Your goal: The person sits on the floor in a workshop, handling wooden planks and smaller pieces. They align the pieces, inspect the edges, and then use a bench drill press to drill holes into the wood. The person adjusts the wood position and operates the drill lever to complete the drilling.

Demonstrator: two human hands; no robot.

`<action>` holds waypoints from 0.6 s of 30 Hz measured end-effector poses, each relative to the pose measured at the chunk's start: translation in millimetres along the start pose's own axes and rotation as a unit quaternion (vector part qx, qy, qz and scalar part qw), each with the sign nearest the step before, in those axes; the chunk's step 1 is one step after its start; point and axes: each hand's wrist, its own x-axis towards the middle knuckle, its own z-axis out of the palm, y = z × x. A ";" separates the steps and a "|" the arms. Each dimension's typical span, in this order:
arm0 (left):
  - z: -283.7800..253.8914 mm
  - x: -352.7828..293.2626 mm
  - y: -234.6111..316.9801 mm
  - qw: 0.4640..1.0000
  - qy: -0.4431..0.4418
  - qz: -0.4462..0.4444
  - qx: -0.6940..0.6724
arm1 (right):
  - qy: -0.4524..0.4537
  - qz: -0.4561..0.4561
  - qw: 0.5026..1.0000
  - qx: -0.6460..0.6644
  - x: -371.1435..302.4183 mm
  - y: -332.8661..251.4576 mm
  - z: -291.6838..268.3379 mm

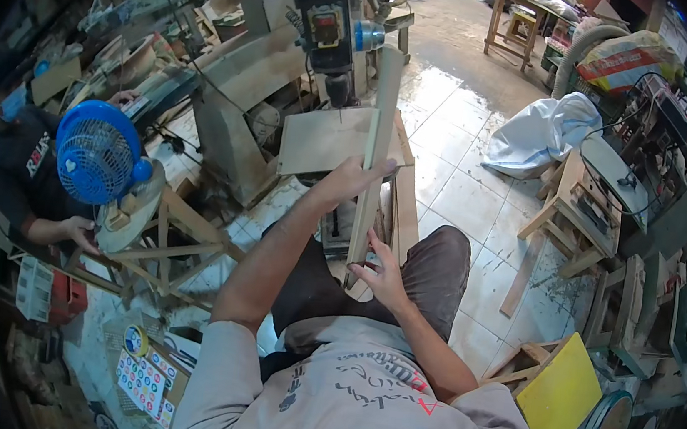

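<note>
A long pale wooden board point(385, 102) stands tilted upward between my knees, its upper end beside the drill press point(326, 33). My left hand point(353, 179) is closed around the board about halfway up, thumb across its face. Lower down, my right hand point(384, 279) grips the board near its bottom end, fingers along the edge. The drill press's chuck point(337, 90) hangs above its flat wooden work table point(330, 139), just left of the board. Another wooden piece point(405, 200) leans behind the board on the right.
At left a co-worker's hand point(82, 233) rests by a round stool top point(126, 229), near a blue fan point(97, 153). To the right are a white sack point(541, 130), a wooden stool point(582, 210) and a yellow panel point(561, 394). A sticker sheet point(143, 382) lies at lower left.
</note>
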 end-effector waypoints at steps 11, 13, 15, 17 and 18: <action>30.7 -25.6 -66.5 0.984 0.061 0.149 -0.078 | 0.049 -0.003 0.990 0.129 22.6 -34.8 -27.8; 41.1 -36.8 -71.7 0.979 0.066 0.181 -0.067 | 0.106 -0.061 0.979 0.160 52.6 -86.6 -48.8; 46.1 -43.1 -68.6 0.981 0.070 0.170 -0.062 | 0.117 -0.100 0.972 0.176 84.6 -124.0 -70.5; 50.0 -48.3 -58.7 0.982 0.075 0.162 -0.059 | 0.094 -0.108 0.975 0.168 106.8 -152.9 -85.7; 50.3 -52.4 -50.6 0.983 0.080 0.160 -0.041 | 0.079 -0.115 0.977 0.159 113.3 -165.0 -86.8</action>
